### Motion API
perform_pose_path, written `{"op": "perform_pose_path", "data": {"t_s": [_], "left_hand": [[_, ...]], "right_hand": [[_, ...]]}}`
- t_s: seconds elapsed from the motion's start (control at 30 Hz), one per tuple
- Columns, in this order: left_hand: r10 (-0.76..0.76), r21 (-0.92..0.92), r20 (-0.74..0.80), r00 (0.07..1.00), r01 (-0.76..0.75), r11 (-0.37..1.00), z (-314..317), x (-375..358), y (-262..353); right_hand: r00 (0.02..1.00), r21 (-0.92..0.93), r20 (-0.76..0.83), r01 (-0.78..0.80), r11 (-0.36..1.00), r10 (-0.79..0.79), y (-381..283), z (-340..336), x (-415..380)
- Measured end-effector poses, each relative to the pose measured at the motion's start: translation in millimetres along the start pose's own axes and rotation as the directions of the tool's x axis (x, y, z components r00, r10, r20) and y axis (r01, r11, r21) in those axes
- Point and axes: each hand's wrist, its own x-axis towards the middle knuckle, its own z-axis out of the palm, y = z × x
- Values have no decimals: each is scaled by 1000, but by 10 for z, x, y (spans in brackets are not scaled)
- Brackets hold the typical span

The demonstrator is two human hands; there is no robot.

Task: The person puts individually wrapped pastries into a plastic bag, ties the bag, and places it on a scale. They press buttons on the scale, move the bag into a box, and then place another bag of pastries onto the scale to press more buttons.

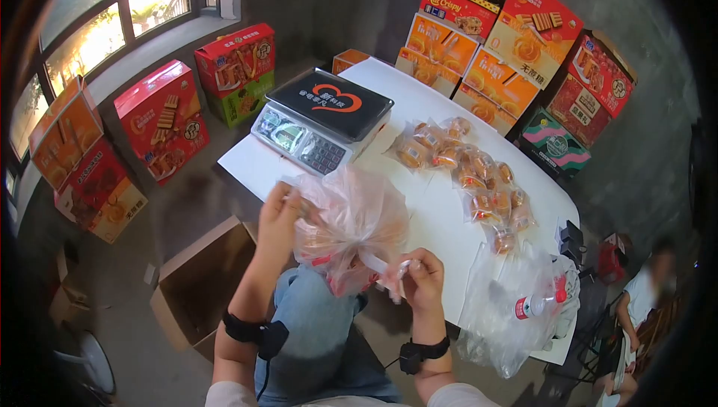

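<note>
A filled, thin pinkish-white plastic bag (355,201) sits at the near edge of the white table, its gathered neck toward me. What is packed inside shows only as orange and red patches. My left hand (280,212) is closed at the bag's left side, fingers pinching the film; the fingertips are slightly blurred. In my right hand (423,280), thumb and fingers are pressed together on a twisted end of the same bag, pulled out to the right. Just behind the bag stands a digital scale (321,119) with a black top plate.
Individually wrapped buns (479,171) lie across the table (434,239). Clear plastic bags (486,310) and a bottle (540,304) are at the right. An open cardboard carton (202,280) stands on the floor at left. Snack boxes (161,119) line the walls. A person (636,310) sits far right.
</note>
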Motion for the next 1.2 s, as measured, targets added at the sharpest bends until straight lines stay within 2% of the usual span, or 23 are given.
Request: {"op": "perform_pose_path", "data": {"t_s": [0.03, 0.07, 0.1, 0.17, 0.23, 0.3, 0.37, 0.4, 0.43, 0.5, 0.53, 0.57, 0.6, 0.67, 0.77, 0.83, 0.87, 0.9, 0.97, 1.03, 1.1, 1.13, 1.2], "left_hand": [[-38, -66, -48, 998, 35, 997, -98, 33, -18], [-78, -132, -93, 993, 65, 989, -188, 67, -22], [-118, -200, -136, 984, 89, 976, -242, 105, -19], [-145, -108, -152, 978, 130, 986, -286, 32, -82], [-248, -265, -176, 953, 197, 944, -295, -72, -195], [-185, -226, -156, 970, 148, 963, -206, -135, -48], [16, -57, 46, 999, -14, 998, -166, -136, 142], [24, 51, 106, 994, -29, 998, -93, -137, 290], [22, 159, 165, 986, -48, 986, -9, -122, 412], [285, 459, 367, 885, -439, 773, 128, -76, 492], [327, 437, 488, 809, -551, 711, 247, -80, 561], [354, 399, 601, 717, -653, 644, 376, -92, 629], [356, 414, 592, 723, -652, 635, 484, -107, 664], [463, 385, 636, 618, -773, 503, 635, -146, 682], [470, 396, 556, 686, -716, 575, 636, -128, 506], [505, 421, 478, 719, -692, 586, 554, -95, 589], [539, 440, 401, 741, -671, 596, 511, -81, 627], [547, 435, 392, 740, -673, 598, 470, -76, 590], [485, 205, 62, 873, -486, 849, 406, -63, 388], [487, 165, -13, 873, -479, 862, 454, -16, 113], [164, -311, -219, 962, -228, 923, 656, 68, -68], [94, -322, -177, 980, -149, 935, 724, 137, -94], [-2, -285, -201, 980, -56, 957, 868, 253, -248]], "right_hand": [[991, -122, -136, -34, 992, 18, -18, -65, -35], [976, -82, -218, 4, 997, -21, 19, -155, -28], [973, -43, -215, -92, 995, 81, -22, -283, -63], [972, -101, -200, -147, 984, 125, -94, -340, -113], [973, -143, -186, -162, 976, 135, -196, -427, -137], [977, -179, -163, -168, 969, 139, -204, -421, -85], [982, -637, -191, -122, 761, -3, -178, -375, -9], [994, -853, -74, -18, 522, -87, -139, -323, 55], [995, -850, -61, -12, 526, -76, -155, -112, 161], [998, -995, 15, 9, 94, 57, -222, 334, 348], [997, -994, 35, 29, 104, 62, -150, 331, 419], [948, -947, 319, 318, 37, 12, -37, 281, 514], [817, -817, 577, 575, -41, -20, 51, 240, 594], [807, -806, 590, 591, 33, -33, 142, 160, 651], [811, -796, 584, 583, 164, -44, 152, -23, 741], [934, -840, 308, 176, 514, 183, 64, -191, 803], [971, -819, 8, -131, 558, 238, -37, -312, 787], [911, -704, -284, -410, 580, 300, -159, -424, 773], [896, -660, -438, -378, 649, 76, -442, -476, 752], [824, -577, -561, -318, 752, -82, -612, -719, 807], [815, -571, -549, -201, 795, -188, -762, -838, 959], [794, -556, -536, -75, 828, -287, -811, -839, 1033], [773, -616, -544, -105, 781, -325, -998, -583, 1138]]}}
